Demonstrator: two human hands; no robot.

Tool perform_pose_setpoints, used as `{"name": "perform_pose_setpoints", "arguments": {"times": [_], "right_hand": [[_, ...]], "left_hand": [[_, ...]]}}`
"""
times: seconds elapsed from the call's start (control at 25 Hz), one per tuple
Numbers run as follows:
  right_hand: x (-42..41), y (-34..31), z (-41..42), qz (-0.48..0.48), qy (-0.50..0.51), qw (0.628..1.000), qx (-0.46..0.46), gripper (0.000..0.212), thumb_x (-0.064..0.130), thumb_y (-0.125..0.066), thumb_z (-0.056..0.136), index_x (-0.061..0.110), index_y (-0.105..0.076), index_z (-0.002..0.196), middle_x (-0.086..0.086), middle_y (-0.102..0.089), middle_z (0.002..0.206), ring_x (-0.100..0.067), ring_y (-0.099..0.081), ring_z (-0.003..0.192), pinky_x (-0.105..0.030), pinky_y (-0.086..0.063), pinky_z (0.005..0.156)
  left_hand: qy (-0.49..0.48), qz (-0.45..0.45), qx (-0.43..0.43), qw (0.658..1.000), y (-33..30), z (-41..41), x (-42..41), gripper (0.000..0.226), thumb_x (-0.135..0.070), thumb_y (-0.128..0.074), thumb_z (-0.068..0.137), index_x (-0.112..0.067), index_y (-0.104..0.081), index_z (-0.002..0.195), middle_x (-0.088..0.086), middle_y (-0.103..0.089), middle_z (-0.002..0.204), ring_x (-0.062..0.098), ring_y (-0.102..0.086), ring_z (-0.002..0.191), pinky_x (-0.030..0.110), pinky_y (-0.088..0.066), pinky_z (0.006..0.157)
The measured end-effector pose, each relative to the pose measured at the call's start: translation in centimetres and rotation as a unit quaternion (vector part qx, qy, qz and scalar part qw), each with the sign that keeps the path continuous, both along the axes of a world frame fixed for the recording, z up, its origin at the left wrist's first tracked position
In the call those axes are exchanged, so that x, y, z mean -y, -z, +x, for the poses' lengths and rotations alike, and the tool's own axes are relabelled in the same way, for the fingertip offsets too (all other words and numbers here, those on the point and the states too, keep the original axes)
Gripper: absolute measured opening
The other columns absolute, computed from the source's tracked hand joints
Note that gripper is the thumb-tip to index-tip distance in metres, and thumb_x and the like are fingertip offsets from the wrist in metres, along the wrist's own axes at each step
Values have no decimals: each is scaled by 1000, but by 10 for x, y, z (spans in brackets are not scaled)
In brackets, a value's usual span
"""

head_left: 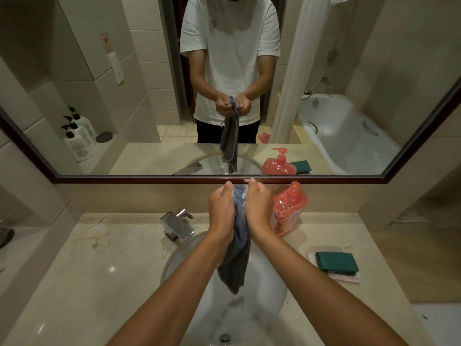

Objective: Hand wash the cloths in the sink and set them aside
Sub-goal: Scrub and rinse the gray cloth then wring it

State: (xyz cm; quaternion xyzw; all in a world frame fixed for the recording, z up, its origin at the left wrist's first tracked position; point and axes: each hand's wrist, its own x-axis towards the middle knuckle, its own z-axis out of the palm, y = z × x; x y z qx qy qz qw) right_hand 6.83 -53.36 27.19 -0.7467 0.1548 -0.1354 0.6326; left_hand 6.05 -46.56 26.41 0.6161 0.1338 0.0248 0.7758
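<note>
Two hands are on one cloth here: the left hand (222, 211) and right hand (258, 207) are both curled tight around the bunched top of a grey-blue terry washcloth (237, 255), knuckles almost touching, held up over the white round sink basin (270, 293) so the rest of it hangs straight down into the bowl. Looks to me like a wringing or scrubbing grip (fabric squeezed between the two fists), and keeping it above the basin makes sense since any drips land in the sink and not on the beige marble countertop (99, 265). The chrome square faucet (178, 224) sits just left of the hands, and I can't see water running from it. A translucent red pump bottle of soap (290, 208) stands right behind the right hand, within easy reach. Off to the right on the counter there's a folded dark green cloth (336, 262) stacked on a pale pink cloth (345, 277), well apart from the sink; can't tell if that's the done pile or the waiting pile. My guess is this one's mid-wash, not ready to set aside yet.
</note>
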Motion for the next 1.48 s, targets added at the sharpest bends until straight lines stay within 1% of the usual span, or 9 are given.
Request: {"name": "perform_pose_setpoints", "arguments": {"times": [0.16,0.28,0.44,0.64,0.84,1.0,1.12,1.28,1.48], "right_hand": [[-2,3,2,31,-21,999,-34,39,27,-42,107,14,-57,73,-16,-64,77,-29,-62,73,-41,-51,72],[-9,14,-13,8,-27,999,-18,39,26,-44,106,19,-54,69,-3,-60,68,-16,-59,65,-30,-47,61],[-7,16,-12,-23,-11,1000,-7,40,25,-42,106,21,-53,68,5,-54,63,-1,-52,55,-13,-39,50],[7,2,6,56,-11,994,-96,41,25,-41,107,15,-54,70,-4,-58,69,-18,-56,67,-30,-42,64],[-12,16,-23,31,-38,997,-61,38,24,-43,105,20,-58,71,0,-65,71,-19,-67,72,-35,-53,68],[6,3,7,106,6,989,-104,40,23,-43,106,15,-56,69,-2,-60,65,-20,-59,65,-32,-48,65],[0,10,-9,84,-7,992,-93,41,27,-42,106,17,-57,70,3,-59,59,-15,-60,59,-22,-47,53],[-7,13,-21,55,-26,995,-76,38,29,-40,106,17,-61,77,-4,-67,74,-23,-68,74,-39,-55,72],[5,2,-4,145,-20,984,-104,35,26,-40,107,11,-57,81,-2,-59,69,-18,-59,68,-32,-47,67]], "left_hand": [[-44,32,9,998,-3,7,0,39,-27,-46,106,-12,-65,75,-1,-70,67,13,-68,65,28,-54,62],[-76,43,-10,996,1,13,-4,38,-24,-49,104,-16,-50,66,-6,-53,54,8,-51,50,27,-41,54],[-45,50,-15,998,7,8,-1,33,-25,-48,104,-13,-51,73,6,-50,64,17,-48,59,32,-40,58],[-34,129,1,991,5,-2,10,41,-27,-46,104,-17,-49,65,2,-52,61,15,-52,59,33,-43,58],[-61,126,-20,990,2,12,-3,45,-22,-46,105,-19,-40,60,-1,-44,57,17,-40,57,31,-34,59],[-24,150,14,988,6,1,10,47,-24,-46,104,-23,-48,57,-12,-50,49,4,-46,47,21,-38,49],[-35,159,5,987,2,7,6,48,-25,-48,104,-22,-42,56,-12,-45,46,5,-41,45,28,-35,52],[-52,164,6,985,3,8,3,47,-24,-48,104,-19,-42,57,-7,-46,51,9,-40,48,30,-34,55],[-21,162,36,986,1,-4,9,49,-25,-47,104,-23,-44,55,-10,-47,50,7,-43,50,26,-37,52]]}}
